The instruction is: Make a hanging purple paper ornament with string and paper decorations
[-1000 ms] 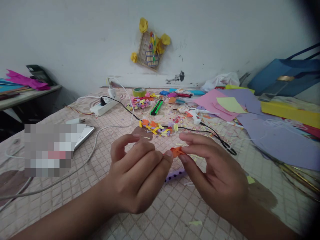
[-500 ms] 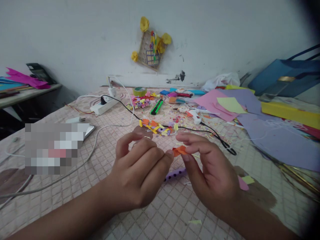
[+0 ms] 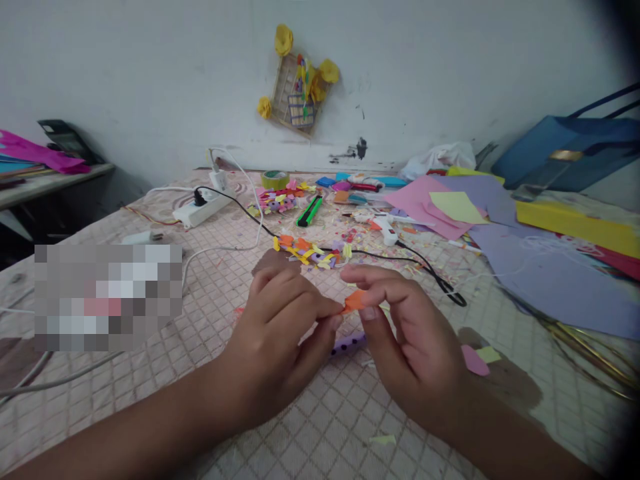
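A small orange paper piece (image 3: 354,302) is pinched between my two hands above the patterned tablecloth. My left hand (image 3: 280,340) holds its left end between thumb and index finger. On the other end, the thumb and index finger of my right hand (image 3: 413,333) are closed. A purple strip with dark dots (image 3: 349,344) lies on the cloth, partly hidden behind my hands. Just beyond them rests a strip decorated with orange, yellow and purple paper bits (image 3: 306,251).
Behind lie a green cutter (image 3: 310,211), a tape roll (image 3: 275,179) and a white glue gun (image 3: 387,230) with its black cable. Purple sheets (image 3: 550,267) spread at right. A power strip (image 3: 203,210) and white cables are at left; a blue bag (image 3: 540,157) stands back right.
The fingers of my left hand have shifted on the orange piece, its index finger now stretched along the top. The orange piece has turned and looks flatter. The whole view has shifted slightly.
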`<state>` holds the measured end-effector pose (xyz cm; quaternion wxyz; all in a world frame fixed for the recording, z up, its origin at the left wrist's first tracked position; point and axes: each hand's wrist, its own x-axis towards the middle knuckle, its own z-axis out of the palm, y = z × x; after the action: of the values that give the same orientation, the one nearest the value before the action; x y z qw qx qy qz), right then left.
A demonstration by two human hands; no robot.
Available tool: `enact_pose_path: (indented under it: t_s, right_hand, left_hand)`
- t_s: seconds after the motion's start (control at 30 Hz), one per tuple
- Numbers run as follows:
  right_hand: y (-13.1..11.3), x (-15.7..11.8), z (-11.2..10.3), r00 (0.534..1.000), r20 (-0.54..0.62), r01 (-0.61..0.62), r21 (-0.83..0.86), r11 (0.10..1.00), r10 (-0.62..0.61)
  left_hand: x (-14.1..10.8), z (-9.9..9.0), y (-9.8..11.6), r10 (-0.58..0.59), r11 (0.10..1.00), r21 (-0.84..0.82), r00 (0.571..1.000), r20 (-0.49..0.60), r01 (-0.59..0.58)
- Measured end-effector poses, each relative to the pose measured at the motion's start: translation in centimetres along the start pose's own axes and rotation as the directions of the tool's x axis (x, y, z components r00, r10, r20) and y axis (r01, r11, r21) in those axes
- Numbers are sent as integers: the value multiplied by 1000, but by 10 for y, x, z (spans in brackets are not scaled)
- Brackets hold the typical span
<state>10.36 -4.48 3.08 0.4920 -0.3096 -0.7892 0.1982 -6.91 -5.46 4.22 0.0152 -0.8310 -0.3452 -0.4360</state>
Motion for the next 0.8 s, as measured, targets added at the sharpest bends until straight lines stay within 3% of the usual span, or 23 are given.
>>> enact_pose_path:
  t_s: [0.23, 0.47, 0.8]
  right_hand:
    - [-2, 4, -4, 998, 14, 65, -58, 996, -64]
    - [-3, 4, -5, 999, 23, -30, 125, 992, 27]
    - [-3, 6, -5, 990, -9, -138, 212, 968, 143]
  left_hand:
    - [5, -4, 1, -173, 981, -87, 984, 40, 176]
    - [5, -4, -2, -245, 944, -207, 966, 85, 258]
    - [4, -3, -3, -309, 877, -342, 941, 137, 338]
